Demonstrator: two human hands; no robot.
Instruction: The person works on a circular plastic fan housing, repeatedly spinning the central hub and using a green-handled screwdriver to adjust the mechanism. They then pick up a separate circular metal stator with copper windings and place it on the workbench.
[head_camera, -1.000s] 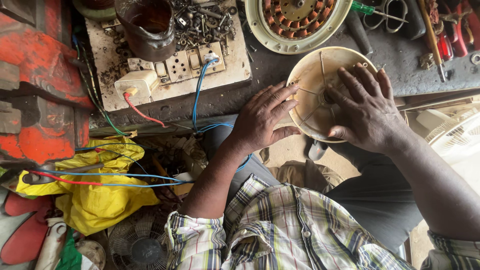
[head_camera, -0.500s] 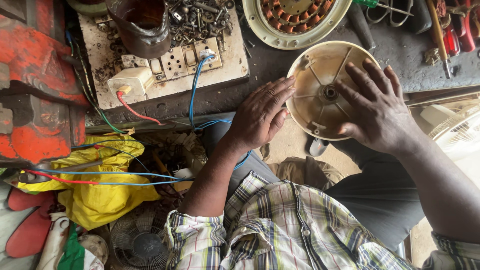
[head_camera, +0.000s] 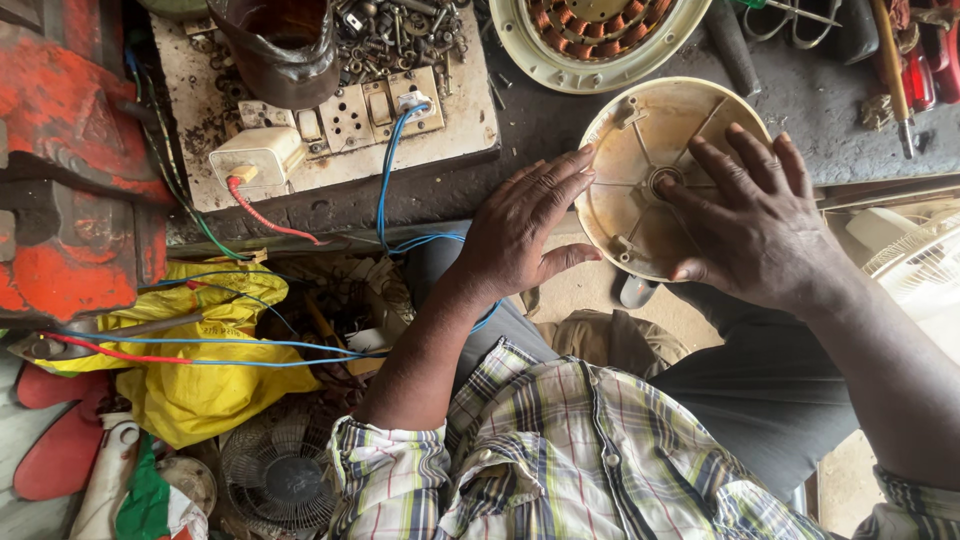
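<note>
A round cream fan-motor cover (head_camera: 640, 150) with inner ribs and a centre hole lies hollow side up at the workbench's front edge. My left hand (head_camera: 520, 235) presses its fingertips against the cover's left rim, thumb tucked below the edge. My right hand (head_camera: 760, 225) is spread over the cover's right half, fingers on the ribs and thumb hooked under the near rim. Just behind the cover sits a fan motor stator (head_camera: 600, 35) with copper windings in a cream housing.
A dirty switch-and-socket board (head_camera: 340, 120) with blue and red wires, loose screws and a dark cup (head_camera: 280, 50) fills the bench's left. An orange vise (head_camera: 70, 170) stands far left. Screwdrivers and pliers (head_camera: 900, 60) lie at right. Yellow bag (head_camera: 180, 390) and a small fan (head_camera: 285, 475) sit below.
My left hand has slid off the cover's face to its left rim. My right hand has shifted down and right, baring more of the ribs and the centre.
</note>
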